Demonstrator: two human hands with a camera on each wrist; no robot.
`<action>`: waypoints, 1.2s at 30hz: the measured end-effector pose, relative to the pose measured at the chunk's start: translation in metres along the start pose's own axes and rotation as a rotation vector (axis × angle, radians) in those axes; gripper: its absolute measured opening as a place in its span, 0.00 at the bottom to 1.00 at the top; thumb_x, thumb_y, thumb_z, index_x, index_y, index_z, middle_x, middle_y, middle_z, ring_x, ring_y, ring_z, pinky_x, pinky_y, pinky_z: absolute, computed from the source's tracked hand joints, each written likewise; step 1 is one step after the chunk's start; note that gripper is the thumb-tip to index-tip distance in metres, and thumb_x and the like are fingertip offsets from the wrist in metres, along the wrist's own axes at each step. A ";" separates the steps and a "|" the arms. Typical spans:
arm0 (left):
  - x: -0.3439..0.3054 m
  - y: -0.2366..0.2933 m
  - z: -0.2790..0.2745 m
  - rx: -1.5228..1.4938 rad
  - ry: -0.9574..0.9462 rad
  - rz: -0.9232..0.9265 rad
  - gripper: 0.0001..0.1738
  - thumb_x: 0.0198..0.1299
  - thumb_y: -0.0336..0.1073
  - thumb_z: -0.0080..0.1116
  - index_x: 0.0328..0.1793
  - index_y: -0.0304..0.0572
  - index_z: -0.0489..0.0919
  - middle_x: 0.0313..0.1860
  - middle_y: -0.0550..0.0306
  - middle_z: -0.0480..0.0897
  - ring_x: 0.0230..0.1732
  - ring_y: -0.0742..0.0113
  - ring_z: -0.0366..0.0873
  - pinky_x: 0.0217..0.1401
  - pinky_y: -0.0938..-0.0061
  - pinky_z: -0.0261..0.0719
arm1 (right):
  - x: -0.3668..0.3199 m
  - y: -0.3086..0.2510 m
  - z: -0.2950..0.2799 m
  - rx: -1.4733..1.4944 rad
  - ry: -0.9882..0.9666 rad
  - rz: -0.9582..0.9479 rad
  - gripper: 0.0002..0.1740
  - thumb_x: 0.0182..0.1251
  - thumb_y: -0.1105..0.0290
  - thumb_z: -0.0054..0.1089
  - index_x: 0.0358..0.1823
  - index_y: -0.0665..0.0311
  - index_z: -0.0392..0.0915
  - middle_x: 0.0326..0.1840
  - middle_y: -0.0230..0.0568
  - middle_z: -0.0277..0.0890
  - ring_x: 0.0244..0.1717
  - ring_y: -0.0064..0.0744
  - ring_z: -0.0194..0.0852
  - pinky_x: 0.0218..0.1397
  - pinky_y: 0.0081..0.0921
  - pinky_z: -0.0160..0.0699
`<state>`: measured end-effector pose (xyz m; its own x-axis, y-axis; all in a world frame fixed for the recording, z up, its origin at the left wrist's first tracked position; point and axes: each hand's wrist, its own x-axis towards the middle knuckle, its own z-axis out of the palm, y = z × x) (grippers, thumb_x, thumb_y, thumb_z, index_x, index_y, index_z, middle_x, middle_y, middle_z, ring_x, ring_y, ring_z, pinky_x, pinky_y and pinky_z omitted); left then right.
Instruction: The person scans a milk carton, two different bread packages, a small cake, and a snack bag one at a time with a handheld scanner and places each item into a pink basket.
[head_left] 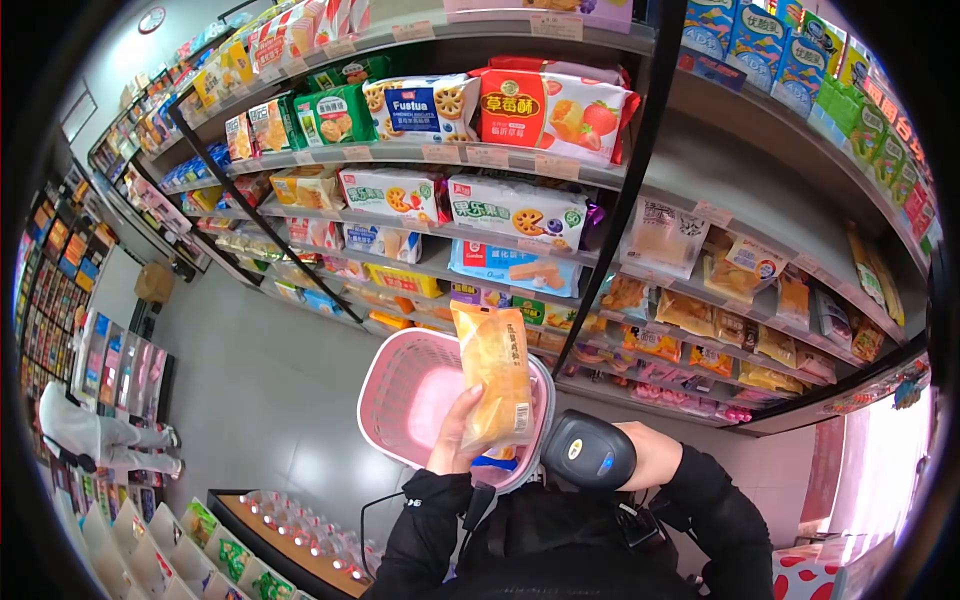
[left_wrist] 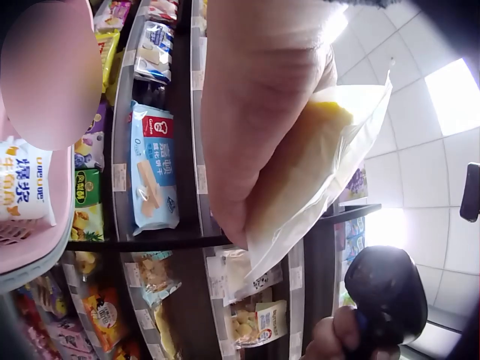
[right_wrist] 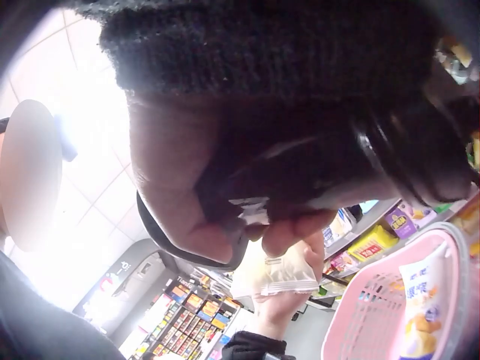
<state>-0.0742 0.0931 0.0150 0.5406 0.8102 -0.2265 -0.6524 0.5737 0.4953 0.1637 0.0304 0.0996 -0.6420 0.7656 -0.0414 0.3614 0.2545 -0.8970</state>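
My left hand [head_left: 458, 432] grips a packaged bread [head_left: 495, 375] in a clear and yellow wrapper, held upright over the pink basket [head_left: 400, 372]; a barcode shows at its lower corner. In the left wrist view the left hand [left_wrist: 262, 97] pinches the edge of that packet [left_wrist: 319, 161]. A black barcode scanner [head_left: 590, 450] with a blue light sits in my right hand [head_left: 650, 455], its head close to the packet's right side. The right wrist view shows the right fingers [right_wrist: 289, 232] curled round the scanner handle. A white snack bag [right_wrist: 424, 304] lies inside the basket.
Shelves of packaged biscuits [head_left: 480, 205] stand straight ahead, with bread packets [head_left: 745, 265] on the right-hand rack. Bottles [head_left: 310, 530] line a low stand at lower left. Another person [head_left: 100, 435] stands at far left. A polka-dot box [head_left: 825, 575] is at lower right.
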 end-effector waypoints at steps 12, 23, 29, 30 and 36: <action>-0.013 0.011 -0.083 0.276 0.299 -0.107 0.34 0.50 0.38 0.55 0.61 0.33 0.55 0.51 0.49 0.68 0.49 0.64 0.69 0.49 0.74 0.69 | -0.009 0.028 0.013 0.209 0.138 0.204 0.22 0.40 0.72 0.62 0.40 0.67 0.69 0.37 0.44 0.72 0.39 0.36 0.70 0.44 0.25 0.68; 0.035 0.010 -0.254 1.549 0.676 -0.587 0.41 0.29 0.49 0.63 0.51 0.31 0.65 0.41 0.41 0.75 0.41 0.55 0.75 0.46 0.73 0.71 | -0.035 0.045 0.011 0.213 0.458 0.489 0.22 0.34 0.73 0.64 0.37 0.67 0.71 0.33 0.38 0.74 0.34 0.29 0.72 0.40 0.23 0.70; 0.073 -0.018 -0.242 1.796 0.904 -0.641 0.42 0.32 0.48 0.61 0.55 0.42 0.58 0.47 0.41 0.69 0.49 0.47 0.67 0.50 0.60 0.65 | -0.048 0.052 0.005 0.159 0.444 0.634 0.17 0.38 0.74 0.62 0.35 0.67 0.72 0.33 0.38 0.74 0.33 0.28 0.72 0.38 0.23 0.70; 0.077 -0.023 -0.244 1.800 0.882 -0.644 0.42 0.32 0.48 0.61 0.55 0.42 0.58 0.47 0.41 0.69 0.49 0.47 0.67 0.50 0.60 0.65 | -0.051 0.056 0.006 0.155 0.456 0.648 0.17 0.38 0.74 0.62 0.35 0.67 0.72 0.33 0.38 0.74 0.33 0.28 0.72 0.38 0.23 0.70; 0.082 -0.057 -0.263 1.837 0.916 -0.612 0.46 0.33 0.49 0.64 0.58 0.41 0.53 0.49 0.41 0.65 0.49 0.45 0.67 0.50 0.54 0.64 | -0.067 0.072 0.009 0.121 0.523 0.699 0.17 0.35 0.73 0.65 0.31 0.65 0.71 0.27 0.33 0.72 0.28 0.26 0.70 0.33 0.23 0.69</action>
<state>-0.1324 0.1582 -0.2529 -0.2833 0.7549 -0.5915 0.8875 0.4400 0.1365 0.2266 -0.0073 0.0341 0.1012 0.9028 -0.4180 0.4624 -0.4148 -0.7837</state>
